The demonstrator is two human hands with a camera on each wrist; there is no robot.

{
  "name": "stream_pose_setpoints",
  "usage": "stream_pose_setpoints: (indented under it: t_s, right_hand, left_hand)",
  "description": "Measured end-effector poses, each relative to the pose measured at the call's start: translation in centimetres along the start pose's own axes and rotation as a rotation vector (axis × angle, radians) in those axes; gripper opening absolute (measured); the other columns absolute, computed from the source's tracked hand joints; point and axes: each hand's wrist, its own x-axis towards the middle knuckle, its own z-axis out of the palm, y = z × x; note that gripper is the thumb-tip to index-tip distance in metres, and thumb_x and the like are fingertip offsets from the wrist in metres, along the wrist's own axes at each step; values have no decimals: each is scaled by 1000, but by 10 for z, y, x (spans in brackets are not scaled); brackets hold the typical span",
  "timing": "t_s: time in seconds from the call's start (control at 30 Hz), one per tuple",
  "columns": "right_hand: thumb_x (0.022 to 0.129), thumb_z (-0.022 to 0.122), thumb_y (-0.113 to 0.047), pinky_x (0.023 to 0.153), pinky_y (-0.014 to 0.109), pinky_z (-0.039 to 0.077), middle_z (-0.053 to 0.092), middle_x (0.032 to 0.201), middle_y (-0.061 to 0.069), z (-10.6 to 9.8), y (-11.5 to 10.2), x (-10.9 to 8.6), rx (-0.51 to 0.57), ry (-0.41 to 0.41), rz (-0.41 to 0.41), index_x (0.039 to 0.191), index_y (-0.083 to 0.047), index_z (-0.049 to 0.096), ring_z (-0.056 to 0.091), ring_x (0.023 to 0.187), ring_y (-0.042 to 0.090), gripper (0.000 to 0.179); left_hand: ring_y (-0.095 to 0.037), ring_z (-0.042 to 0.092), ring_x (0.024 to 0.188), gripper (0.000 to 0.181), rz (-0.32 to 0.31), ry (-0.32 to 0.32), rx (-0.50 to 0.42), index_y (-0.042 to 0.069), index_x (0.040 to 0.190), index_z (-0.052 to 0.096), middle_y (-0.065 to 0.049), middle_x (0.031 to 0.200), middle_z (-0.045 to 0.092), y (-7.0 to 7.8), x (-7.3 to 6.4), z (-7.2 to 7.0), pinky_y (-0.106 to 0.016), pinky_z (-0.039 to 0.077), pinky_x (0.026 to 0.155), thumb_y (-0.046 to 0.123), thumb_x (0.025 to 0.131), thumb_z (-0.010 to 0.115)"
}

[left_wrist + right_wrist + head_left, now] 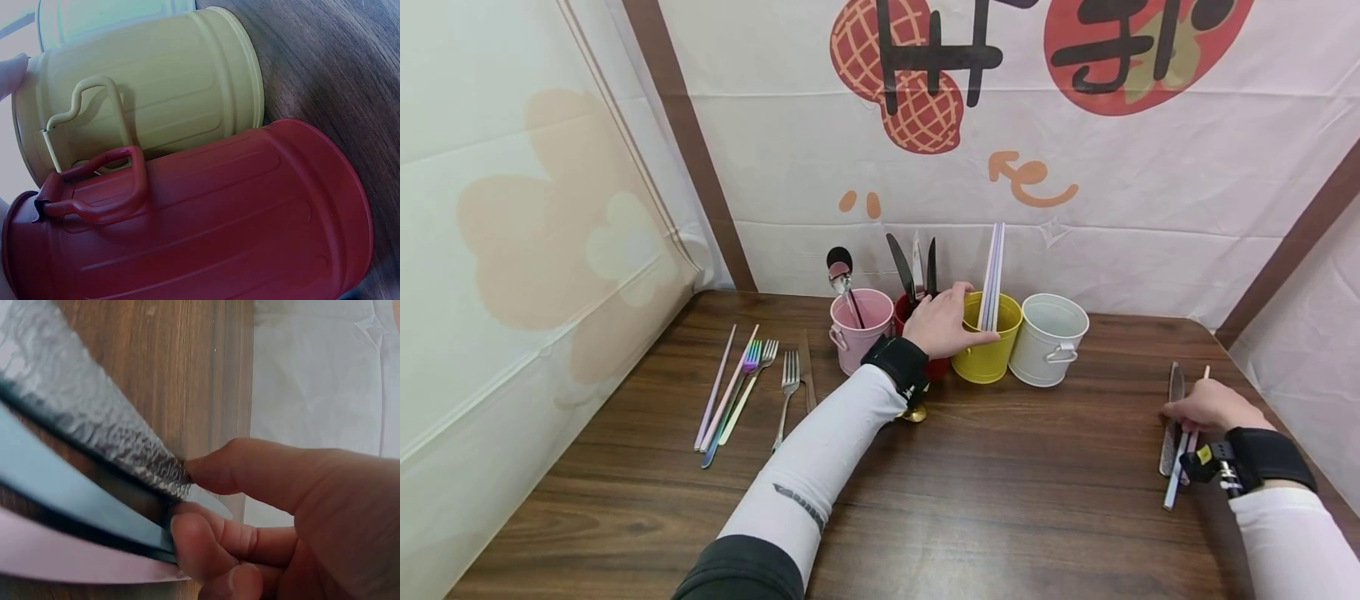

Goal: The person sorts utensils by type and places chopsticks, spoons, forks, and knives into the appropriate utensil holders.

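Observation:
In the head view my left hand [947, 325] reaches over the red bucket [212, 219]. Its thumb lies straight at the front rim of the yellow bucket [983, 362], fingers spread toward the back. Pale purple chopsticks [992, 279] stand in that bucket. Knives [917, 267] stick up from the red one, which the hand partly hides. At the far right, my right hand [1216, 407] pinches a silver knife with a hammered handle [106, 406] between thumb and fingertips. Beside the knife lie a light blue stick [1176, 479] and a pink stick [81, 550], which look like chopsticks.
A pink bucket [859, 337] with spoons [842, 279] stands left, a white bucket [1051, 346] right. On the table's left lie chopsticks [718, 392], forks [790, 375] and a knife [807, 371]. A gold utensil [914, 414] shows below the left wrist. Cloth walls enclose the table.

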Motion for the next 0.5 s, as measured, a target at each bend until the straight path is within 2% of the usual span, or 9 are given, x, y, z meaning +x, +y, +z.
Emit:
stream_pose_setpoints:
  t_s: [0.27,0.5]
  right_hand:
    - [91,59,-35,53,30,33,50,55,-2,4,-5,-3,-58,18,29,58,-9,58,48,53,16,42]
    - [91,59,-38,53,30,32,48,53,-3,7,-7,-3,-82,20,63,56,-12,55,47,51,15,43]
  left_hand:
    - [-20,52,122,86,-9,-6,-12,14,139,38,-4,131,57,-2,1,3,-47,28,110,70,78,64]
    - [-19,52,121,86,-4,-9,-19,14,138,38,-3,130,57,-1,1,4,-46,30,109,69,78,64]
